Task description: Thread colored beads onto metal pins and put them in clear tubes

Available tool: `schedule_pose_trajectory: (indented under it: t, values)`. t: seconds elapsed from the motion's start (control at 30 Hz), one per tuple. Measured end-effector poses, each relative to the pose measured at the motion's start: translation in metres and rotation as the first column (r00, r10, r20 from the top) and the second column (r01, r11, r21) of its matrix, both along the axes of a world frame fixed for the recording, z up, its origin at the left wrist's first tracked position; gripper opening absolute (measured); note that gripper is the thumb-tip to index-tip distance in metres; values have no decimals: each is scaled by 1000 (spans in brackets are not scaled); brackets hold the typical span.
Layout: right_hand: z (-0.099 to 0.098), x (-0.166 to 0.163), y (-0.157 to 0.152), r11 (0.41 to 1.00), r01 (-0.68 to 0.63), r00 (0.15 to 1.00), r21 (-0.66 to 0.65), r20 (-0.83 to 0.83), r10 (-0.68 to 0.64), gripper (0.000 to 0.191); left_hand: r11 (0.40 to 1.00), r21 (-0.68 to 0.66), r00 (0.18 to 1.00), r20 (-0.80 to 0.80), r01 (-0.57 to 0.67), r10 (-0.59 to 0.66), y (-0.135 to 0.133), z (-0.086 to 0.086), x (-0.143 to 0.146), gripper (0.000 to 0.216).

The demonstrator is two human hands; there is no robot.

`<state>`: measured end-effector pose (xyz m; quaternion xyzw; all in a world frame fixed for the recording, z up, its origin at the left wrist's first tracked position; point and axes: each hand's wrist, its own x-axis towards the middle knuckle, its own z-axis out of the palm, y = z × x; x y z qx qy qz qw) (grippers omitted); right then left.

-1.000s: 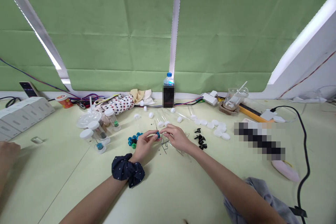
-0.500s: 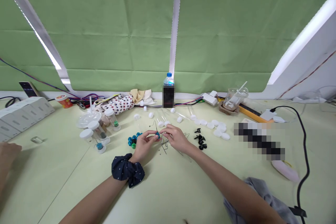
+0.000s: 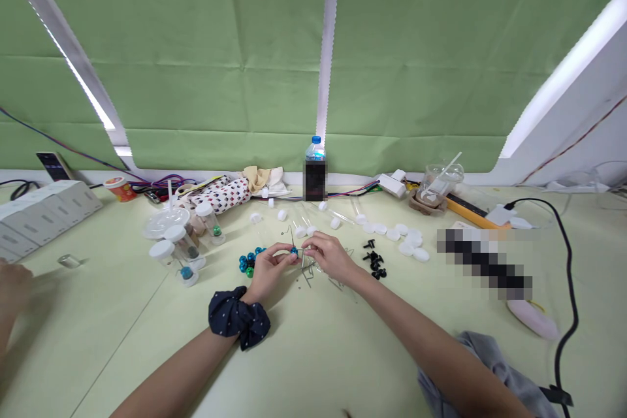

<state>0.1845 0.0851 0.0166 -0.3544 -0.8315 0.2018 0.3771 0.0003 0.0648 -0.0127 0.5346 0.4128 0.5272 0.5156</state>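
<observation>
Pinched between the fingertips of my left hand point(image 3: 272, 266) is a small shiny blue ball-shaped piece point(image 3: 294, 251), with a thin bent wire point(image 3: 292, 234) standing up from it. My right hand point(image 3: 329, 256) is closed on a thin metal rod point(image 3: 302, 250) that reaches to the blue piece; its far end is too small to make out. Under and beside the right hand lie several bent metal rods point(image 3: 306, 276) that look like hex keys. Left of my left hand sits a cluster of blue balls point(image 3: 247, 259) with a green ball point(image 3: 250, 272).
Black screw-like pieces point(image 3: 375, 264) and white caps point(image 3: 414, 237) lie to the right. Capped clear jars point(image 3: 169, 260) stand left. Behind are a water bottle point(image 3: 315, 170) and clear tubes point(image 3: 300, 217). Another person's hand point(image 3: 12, 284) is at the far left edge.
My right hand has drawn slightly right, away from the blue piece, so more of the rod shows. My left hand stays put. The other person's hand has shifted left.
</observation>
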Motion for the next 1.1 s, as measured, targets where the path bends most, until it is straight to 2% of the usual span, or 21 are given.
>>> schedule_pose_trajectory:
  t: [0.23, 0.63, 1.1]
  values:
    - [-4, 0, 1, 999, 25, 1000, 38, -15, -24, 9, 1000, 13, 1000, -7, 7, -7, 1, -2, 0, 26]
    - [0, -2, -10, 975, 150, 981, 162, 95, -167, 10, 999, 23, 1000, 4, 23, -23, -1, 0, 1, 23]
    - [-3, -5, -12, 955, 160, 965, 249, 166, -205, 13, 999, 32, 1000, 7, 25, -26, -2, 1, 1, 21]
